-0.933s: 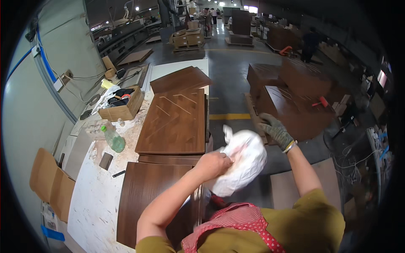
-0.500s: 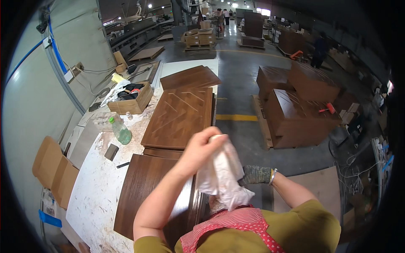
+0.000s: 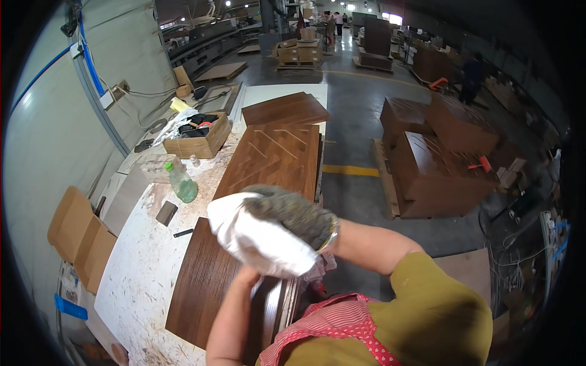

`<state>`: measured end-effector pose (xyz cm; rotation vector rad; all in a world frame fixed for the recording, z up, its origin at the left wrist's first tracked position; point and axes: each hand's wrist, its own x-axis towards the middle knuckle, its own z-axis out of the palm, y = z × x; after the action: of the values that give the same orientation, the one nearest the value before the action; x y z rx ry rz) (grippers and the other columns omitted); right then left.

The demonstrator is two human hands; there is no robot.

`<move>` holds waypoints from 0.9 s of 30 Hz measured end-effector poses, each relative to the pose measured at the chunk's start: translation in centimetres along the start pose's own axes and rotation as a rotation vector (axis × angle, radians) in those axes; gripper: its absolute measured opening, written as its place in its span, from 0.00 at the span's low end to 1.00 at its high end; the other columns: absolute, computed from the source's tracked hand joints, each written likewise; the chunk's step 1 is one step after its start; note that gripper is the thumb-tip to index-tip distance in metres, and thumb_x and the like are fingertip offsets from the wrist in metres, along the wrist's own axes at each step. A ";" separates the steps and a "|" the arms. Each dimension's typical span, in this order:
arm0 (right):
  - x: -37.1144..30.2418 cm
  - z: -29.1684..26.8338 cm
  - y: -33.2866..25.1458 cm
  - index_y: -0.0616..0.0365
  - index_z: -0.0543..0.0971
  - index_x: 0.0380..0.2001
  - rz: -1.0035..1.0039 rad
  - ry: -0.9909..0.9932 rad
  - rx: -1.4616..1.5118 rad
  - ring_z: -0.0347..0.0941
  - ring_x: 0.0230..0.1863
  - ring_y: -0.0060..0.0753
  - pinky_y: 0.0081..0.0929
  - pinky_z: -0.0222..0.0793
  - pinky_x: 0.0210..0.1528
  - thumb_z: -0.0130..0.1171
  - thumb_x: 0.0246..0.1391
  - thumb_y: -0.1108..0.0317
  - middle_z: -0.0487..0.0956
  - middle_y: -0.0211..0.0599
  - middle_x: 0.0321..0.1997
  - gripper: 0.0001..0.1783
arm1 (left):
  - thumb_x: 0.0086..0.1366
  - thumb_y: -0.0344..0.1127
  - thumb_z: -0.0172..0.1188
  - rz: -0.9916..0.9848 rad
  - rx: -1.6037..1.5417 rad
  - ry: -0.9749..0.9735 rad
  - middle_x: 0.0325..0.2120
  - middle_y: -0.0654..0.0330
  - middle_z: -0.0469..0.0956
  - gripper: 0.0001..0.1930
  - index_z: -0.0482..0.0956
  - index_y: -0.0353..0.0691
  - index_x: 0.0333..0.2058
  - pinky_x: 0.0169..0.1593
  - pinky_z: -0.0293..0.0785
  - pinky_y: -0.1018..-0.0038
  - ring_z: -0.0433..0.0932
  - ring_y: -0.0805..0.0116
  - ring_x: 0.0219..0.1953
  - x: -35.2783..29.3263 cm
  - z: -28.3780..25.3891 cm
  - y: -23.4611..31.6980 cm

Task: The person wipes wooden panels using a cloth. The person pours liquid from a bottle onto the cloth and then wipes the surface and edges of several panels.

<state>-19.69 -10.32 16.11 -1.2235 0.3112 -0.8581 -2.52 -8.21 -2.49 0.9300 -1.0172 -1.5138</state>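
Observation:
My right hand (image 3: 284,213), in a grey-green knit glove, is raised across my front and closed on a bunched white cloth (image 3: 253,238). Motion smears its fingertips. The cloth hangs above the brown wood-grain panels. My bare left hand (image 3: 248,276) is just below it, its fingers hidden by the cloth, so I cannot make out its grip. Under my arms lies the near brown panel (image 3: 195,287). Beyond it is a stack of panels topped by one with slanted grooves (image 3: 274,155).
On the stained white table (image 3: 137,262) stand a green bottle (image 3: 182,183), a grey block (image 3: 166,213) and a wooden box of tools (image 3: 198,145). An open cardboard box (image 3: 85,235) is at the left. Stacked brown panels (image 3: 439,177) with a red tool (image 3: 481,163) stand on the right.
My gloved right hand has come up and left, over the panels, with the cloth. My left hand has dropped lower, behind the cloth. The view has shifted slightly.

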 end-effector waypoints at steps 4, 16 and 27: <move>-1.1 -1.2 2.4 0.64 0.76 0.44 -0.142 0.129 -0.203 0.69 0.46 0.25 0.25 0.66 0.49 0.56 0.58 0.59 0.76 0.38 0.42 0.18 | 0.66 0.57 0.45 0.294 -0.487 0.131 0.56 0.56 0.67 0.33 0.60 0.39 0.60 0.61 0.64 0.62 0.68 0.58 0.56 1.3 1.4 -0.7; -4.9 -6.5 15.7 0.61 0.67 0.57 0.388 0.022 0.510 0.67 0.54 0.21 0.25 0.62 0.59 0.54 0.60 0.58 0.72 0.35 0.57 0.26 | 0.66 0.43 0.45 0.055 -0.768 -0.232 0.40 0.54 0.78 0.18 0.74 0.36 0.44 0.52 0.71 0.64 0.76 0.60 0.44 -1.0 7.2 10.9; 0.0 -3.1 8.3 0.59 0.72 0.48 0.317 0.188 0.622 0.73 0.47 0.26 0.26 0.66 0.55 0.56 0.59 0.58 0.77 0.31 0.47 0.19 | 0.69 0.43 0.43 -0.181 -0.443 0.252 0.56 0.51 0.68 0.24 0.63 0.35 0.58 0.61 0.65 0.60 0.68 0.57 0.58 -6.3 -5.4 3.5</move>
<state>-18.32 -11.79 7.52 -0.5003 0.3441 -0.7164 4.62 -3.05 -0.74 0.8792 -0.4004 -1.6332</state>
